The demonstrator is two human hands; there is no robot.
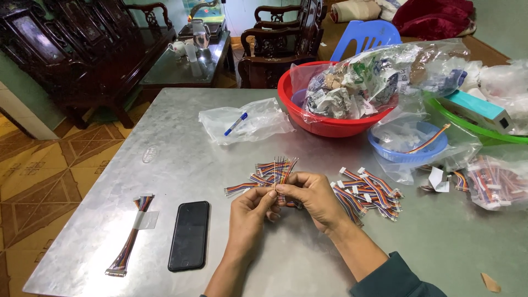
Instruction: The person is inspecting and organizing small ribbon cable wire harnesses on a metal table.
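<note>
Both my hands meet over the middle of the metal table (181, 154). My left hand (250, 212) and my right hand (311, 198) pinch together a small bunch of multicoloured wires (282, 169), whose loose ends stand upright above the fingers. Just behind the hands lies a loose heap of the same short wire cables (261, 179). To the right of my right hand sits a pile of cables with white connectors (368, 192).
A black phone (190, 235) and a taped wire bundle (132, 234) lie at the left. A clear bag with a blue pen (236, 124), a red basin of scraps (330, 124), a blue basket (410, 146), a green basin (473, 126) and bagged cables (495, 181) stand behind and right.
</note>
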